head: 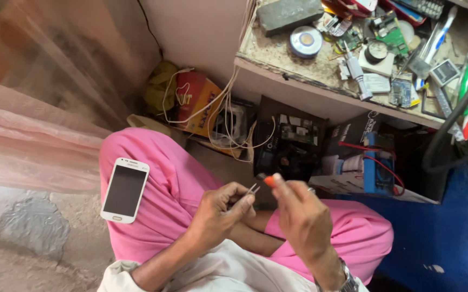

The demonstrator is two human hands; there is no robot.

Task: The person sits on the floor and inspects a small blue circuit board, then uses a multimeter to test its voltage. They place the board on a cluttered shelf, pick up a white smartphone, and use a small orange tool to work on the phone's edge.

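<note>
My left hand (220, 211) pinches thin metal tweezers (252, 190), their tips pointing up toward my right hand. My right hand (299, 213) holds a small tool with an orange handle (269, 181) between thumb and fingertips, close to the tweezer tips. Both hands hover above my lap, over pink trousers (163, 184). A white smartphone (125, 190) with a dark screen lies face up on my left knee, apart from both hands.
A cluttered workbench (277, 57) at upper right carries circuit boards, a solder reel (305, 41), tools and a grey block. Under it sit boxes, white cables (217, 113) and a blue device with red wires (377, 165). Pink plastic sheeting (28, 135) hangs left.
</note>
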